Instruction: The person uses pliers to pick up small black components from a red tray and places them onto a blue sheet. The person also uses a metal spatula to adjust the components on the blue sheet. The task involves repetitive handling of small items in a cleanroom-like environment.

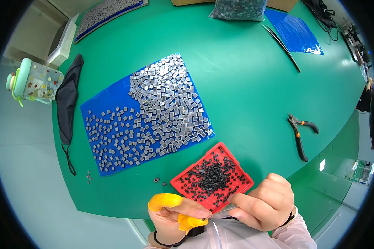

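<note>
Near the front edge of the table, my left hand point(168, 216) pinches a tiny dark part point(205, 218) between thumb and finger. Yellow finger cots point(165, 201) cover some of its fingertips. My right hand point(270, 203) is closed on a thin metal tool point(222, 210) that looks like tweezers; its tip reaches the left fingertips. Just beyond both hands lies a red tray point(247, 183), tilted in view, with many small black parts point(214, 176) heaped at its middle. Farther left, a blue sheet point(116, 97) carries many small grey square metal pieces point(170, 103).
Diagonal cutters point(298, 135) and dark tweezers point(282, 47) lie at the right. At the back are a filled plastic bag point(240, 9) and a blue sheet point(295, 31). A black strapped pouch point(67, 99) and a drinking bottle point(41, 81) are leftmost. Loose bits point(156, 180) lie by the tray.
</note>
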A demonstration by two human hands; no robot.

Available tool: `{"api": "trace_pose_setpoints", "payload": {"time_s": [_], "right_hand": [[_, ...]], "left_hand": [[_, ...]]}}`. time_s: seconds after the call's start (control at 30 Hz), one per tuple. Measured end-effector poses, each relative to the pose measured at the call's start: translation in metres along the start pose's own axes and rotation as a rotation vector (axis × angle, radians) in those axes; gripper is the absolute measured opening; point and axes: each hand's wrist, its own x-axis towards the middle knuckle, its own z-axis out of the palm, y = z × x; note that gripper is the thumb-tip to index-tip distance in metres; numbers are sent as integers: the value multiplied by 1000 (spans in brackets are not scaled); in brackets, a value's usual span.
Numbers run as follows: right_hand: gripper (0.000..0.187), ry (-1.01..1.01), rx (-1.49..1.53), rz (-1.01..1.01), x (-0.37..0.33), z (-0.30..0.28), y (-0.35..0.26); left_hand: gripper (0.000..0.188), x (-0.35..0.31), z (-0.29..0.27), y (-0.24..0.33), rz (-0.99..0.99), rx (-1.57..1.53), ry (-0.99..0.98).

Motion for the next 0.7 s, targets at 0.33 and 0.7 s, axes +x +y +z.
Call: {"api": "trace_pose_setpoints", "payload": {"time_s": [0.33,0.7], "right_hand": [[14,-53,279,149,1,3,-1],[10,-129,555,302,2,-3,-5]], "left_hand": [[7,4,19,1,113,-17,46],[13,8,24,2,242,107,31]]}}
